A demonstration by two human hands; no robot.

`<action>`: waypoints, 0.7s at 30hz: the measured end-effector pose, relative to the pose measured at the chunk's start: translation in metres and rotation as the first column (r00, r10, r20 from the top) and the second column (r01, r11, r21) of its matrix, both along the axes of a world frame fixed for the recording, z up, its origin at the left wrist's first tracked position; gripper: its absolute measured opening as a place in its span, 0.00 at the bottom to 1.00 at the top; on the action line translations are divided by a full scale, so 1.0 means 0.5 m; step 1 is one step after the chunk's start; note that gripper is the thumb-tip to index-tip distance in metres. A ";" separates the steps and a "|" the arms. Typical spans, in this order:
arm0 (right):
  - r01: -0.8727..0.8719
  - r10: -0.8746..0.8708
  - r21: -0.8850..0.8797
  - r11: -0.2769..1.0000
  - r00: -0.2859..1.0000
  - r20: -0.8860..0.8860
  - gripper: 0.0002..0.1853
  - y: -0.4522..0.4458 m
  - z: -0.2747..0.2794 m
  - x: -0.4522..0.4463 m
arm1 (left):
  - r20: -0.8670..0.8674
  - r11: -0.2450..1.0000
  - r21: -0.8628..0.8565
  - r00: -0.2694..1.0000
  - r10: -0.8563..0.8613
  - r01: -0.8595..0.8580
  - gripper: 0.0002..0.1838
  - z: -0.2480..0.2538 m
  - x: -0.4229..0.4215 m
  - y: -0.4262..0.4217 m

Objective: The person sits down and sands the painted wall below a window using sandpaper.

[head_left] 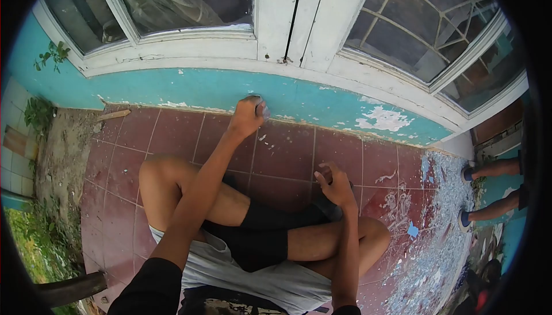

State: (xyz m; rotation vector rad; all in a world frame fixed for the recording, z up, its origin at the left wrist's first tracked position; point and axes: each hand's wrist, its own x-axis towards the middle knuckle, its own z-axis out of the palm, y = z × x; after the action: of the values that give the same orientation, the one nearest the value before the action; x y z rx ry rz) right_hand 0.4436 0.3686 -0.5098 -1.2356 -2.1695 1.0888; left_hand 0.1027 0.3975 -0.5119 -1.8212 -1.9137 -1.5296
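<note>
My left hand [247,116] is closed and pressed near the lower part of the turquoise wall [215,89]. A small greyish thing shows at its fingers, too hidden to name. Around it the paint is chipped along the wall's bottom edge. My right hand [335,185] hovers above my crossed legs, its fingers loosely bent and apart, with nothing seen in it. A bare pale patch [384,119] shows on the wall to the right.
White-framed windows [172,50] stand above the wall. Red tiles [282,154] make up the floor. Paint flakes [431,246] cover its right side. Another person's legs [495,170] are at the far right. Plants [39,114] and a wood scrap [114,115] lie leftward.
</note>
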 end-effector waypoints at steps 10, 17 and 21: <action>0.040 -0.038 -0.061 0.997 0.999 0.023 0.15 -0.008 0.003 -0.001 | 0.044 1.000 -0.004 0.999 0.017 -0.017 0.08 0.002 -0.007 0.001; -0.030 0.030 -0.003 1.000 0.997 0.076 0.13 -0.001 -0.010 0.013 | 0.238 0.991 -0.048 0.962 0.134 -0.126 0.08 0.082 -0.014 -0.009; -0.036 0.043 -0.075 0.997 0.995 0.090 0.14 -0.006 -0.006 0.002 | 0.137 0.998 -0.035 0.989 0.058 -0.054 0.09 -0.006 -0.002 0.006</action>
State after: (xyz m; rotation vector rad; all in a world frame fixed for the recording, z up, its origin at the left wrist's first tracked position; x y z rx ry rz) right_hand 0.4445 0.3654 -0.5126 -1.3030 -2.2489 1.1584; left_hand 0.1019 0.4007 -0.5146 -1.6991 -2.0404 -1.6567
